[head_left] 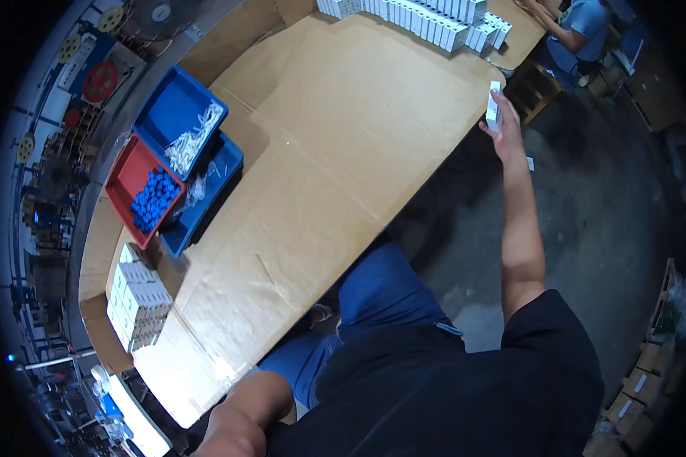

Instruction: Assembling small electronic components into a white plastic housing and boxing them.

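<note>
My right arm stretches out to the far right corner of the cardboard-covered table (320, 145). At its end my right hand (504, 131) is closed around a small white box (494, 107), held upright by the table's edge. Of my left arm (244, 411) only a bent part shows at the lower edge; the left hand is out of sight. Long rows of similar white boxes (427, 24) stand at the table's far end, beyond my right hand. Another stack of white boxes (139, 301) is at the near left.
At the left, a blue tray (156, 103) contains white plastic pieces and a red tray (126, 179) contains small blue parts. A lower blue tray (177, 242) sits beneath them. Cardboard walls border the table's left side. Another person (583, 34) sits at the upper right, near a wooden stool (537, 95).
</note>
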`<state>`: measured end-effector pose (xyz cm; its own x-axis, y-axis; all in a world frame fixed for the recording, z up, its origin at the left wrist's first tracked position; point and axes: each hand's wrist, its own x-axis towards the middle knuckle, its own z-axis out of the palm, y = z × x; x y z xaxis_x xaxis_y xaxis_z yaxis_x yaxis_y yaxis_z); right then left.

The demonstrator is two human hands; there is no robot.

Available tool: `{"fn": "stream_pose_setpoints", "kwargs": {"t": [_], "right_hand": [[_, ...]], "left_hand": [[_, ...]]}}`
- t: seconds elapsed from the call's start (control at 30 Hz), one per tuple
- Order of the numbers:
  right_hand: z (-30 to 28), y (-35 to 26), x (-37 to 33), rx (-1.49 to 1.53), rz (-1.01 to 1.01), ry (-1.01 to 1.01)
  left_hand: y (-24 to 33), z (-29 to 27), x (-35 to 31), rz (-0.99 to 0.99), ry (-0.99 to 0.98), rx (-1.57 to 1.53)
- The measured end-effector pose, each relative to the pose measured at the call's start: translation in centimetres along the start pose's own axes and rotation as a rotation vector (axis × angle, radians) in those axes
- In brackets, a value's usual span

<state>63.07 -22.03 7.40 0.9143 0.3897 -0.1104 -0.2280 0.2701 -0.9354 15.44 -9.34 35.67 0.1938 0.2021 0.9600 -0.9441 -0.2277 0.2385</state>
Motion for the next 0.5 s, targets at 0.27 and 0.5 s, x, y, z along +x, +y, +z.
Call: {"fn": "stream_pose_setpoints", "kwargs": {"t": [0.27,0.5], "right_hand": [[-6.3,-2.7,14.5,-0.332,-0.413,0.289],[-9.5,-8.2,24.9,-0.296,-0.478,0.358]], "left_hand": [[-4.6,-1.0,1.9,-0.352,-0.15,-0.486],[-5.8,-2.3,4.0,0.258,-0.054,0.374]]}}
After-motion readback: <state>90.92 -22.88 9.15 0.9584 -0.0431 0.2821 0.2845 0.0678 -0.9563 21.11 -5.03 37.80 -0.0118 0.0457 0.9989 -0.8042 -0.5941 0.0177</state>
